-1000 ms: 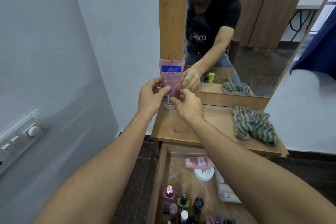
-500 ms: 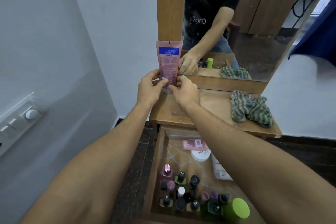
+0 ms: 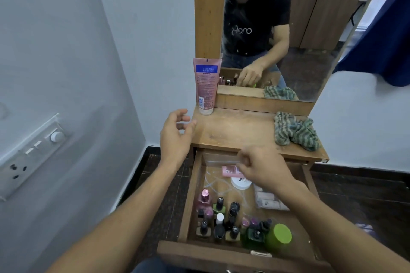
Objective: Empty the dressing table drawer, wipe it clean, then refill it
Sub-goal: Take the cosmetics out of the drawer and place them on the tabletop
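Observation:
A pink tube [image 3: 205, 86] stands upright on its cap at the back left corner of the dressing table top [image 3: 239, 131], against the mirror frame. My left hand [image 3: 176, 134] hovers just left of the table edge, fingers loosely curled, holding nothing. My right hand [image 3: 258, 168] is over the back of the open drawer [image 3: 193, 201], fingers curled, above a small pink box [image 3: 229, 170] and a white round jar [image 3: 240, 183]; contact is unclear. Several nail polish bottles [image 3: 219, 219] and a green-capped bottle [image 3: 279, 236] fill the drawer front.
A green striped cloth [image 3: 295, 132] lies crumpled at the right of the table top. A clear box [image 3: 268, 200] sits on the drawer's right side. The mirror [image 3: 288, 29] rises behind. A wall switch panel [image 3: 28, 155] is at left.
Both hands let go of the pink tube, which now stands alone on the table. My left hand drew back; my right hand dropped down to the back of the drawer.

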`<state>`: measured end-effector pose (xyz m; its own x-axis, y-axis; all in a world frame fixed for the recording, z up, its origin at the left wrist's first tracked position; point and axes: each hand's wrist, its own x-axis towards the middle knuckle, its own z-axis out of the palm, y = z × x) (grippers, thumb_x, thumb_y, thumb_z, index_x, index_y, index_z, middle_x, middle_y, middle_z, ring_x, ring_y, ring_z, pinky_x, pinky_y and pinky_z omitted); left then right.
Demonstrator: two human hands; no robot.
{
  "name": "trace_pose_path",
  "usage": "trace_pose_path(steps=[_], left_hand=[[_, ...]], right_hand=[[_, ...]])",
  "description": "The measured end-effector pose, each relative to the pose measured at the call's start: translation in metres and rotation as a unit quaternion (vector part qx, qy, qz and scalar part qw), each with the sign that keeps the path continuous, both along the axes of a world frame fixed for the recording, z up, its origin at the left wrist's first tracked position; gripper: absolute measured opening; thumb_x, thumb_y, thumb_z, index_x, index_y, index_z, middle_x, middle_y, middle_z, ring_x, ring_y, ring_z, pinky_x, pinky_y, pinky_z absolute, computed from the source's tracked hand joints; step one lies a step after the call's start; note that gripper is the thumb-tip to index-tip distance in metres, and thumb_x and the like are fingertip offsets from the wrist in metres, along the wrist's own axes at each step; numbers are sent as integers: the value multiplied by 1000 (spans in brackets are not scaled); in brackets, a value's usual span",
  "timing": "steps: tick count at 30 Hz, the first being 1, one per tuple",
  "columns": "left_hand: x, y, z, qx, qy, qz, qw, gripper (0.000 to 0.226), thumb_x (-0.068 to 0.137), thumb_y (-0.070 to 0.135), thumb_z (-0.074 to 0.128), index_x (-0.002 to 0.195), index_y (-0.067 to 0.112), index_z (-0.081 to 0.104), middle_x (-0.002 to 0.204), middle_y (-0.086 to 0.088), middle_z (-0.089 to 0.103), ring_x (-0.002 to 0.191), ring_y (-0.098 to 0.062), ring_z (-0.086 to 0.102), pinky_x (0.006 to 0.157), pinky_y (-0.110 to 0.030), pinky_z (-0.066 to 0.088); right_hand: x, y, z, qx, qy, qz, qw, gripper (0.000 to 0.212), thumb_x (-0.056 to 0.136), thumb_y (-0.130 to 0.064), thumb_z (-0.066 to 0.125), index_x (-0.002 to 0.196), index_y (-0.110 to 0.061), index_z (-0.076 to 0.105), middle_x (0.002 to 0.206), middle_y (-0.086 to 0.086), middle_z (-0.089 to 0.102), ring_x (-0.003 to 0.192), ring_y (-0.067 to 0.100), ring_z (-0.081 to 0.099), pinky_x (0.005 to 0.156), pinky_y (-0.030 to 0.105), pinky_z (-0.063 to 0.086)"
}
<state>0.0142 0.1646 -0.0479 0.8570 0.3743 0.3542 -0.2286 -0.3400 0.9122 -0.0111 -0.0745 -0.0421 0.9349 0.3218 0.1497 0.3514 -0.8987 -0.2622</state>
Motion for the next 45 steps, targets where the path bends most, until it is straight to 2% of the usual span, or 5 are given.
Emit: trace_pose_path(steps=[16,22,33,40,45], left_hand=[[-33,-33,16,185,104,-144,967,16,94,32,68,111,29,67,92,16,69,80,1,63,75,-18,49],[-44,-32,14,220,92,-155,959,28,98,47,60,120,31,67,108,18,68,96,1,63,80,-18,48],[-32,-28,44,-245,123,-189,943,23,94,36,71,113,25,71,103,0,77,76,-12,70,55,-21,50],[-4,-10,38,226,27,-27,973,56,86,49,74,138,35,58,124,15,62,104,-12,60,86,-34,53],[15,-18,34,292,18,51,955,47,88,61,66,125,32,67,108,7,68,99,-18,61,78,-36,53]], right_hand=[[-6,-3,-17,-266,31,3,964,16,87,-22,63,102,-18,64,105,7,65,95,31,66,70,37,47],[-25,-16,13,-111,-69,6,991,30,73,-52,57,86,-25,59,89,-7,50,78,22,57,56,31,34],[12,5,80,394,9,-15,919,25,76,-20,88,96,-24,74,76,-8,71,68,10,62,62,27,52],[63,40,114,329,10,36,944,53,80,-18,83,129,-27,64,112,-8,67,100,7,64,85,26,55],[88,71,122,261,9,30,965,64,77,-15,84,135,-23,60,117,-3,69,99,14,67,90,37,59]])
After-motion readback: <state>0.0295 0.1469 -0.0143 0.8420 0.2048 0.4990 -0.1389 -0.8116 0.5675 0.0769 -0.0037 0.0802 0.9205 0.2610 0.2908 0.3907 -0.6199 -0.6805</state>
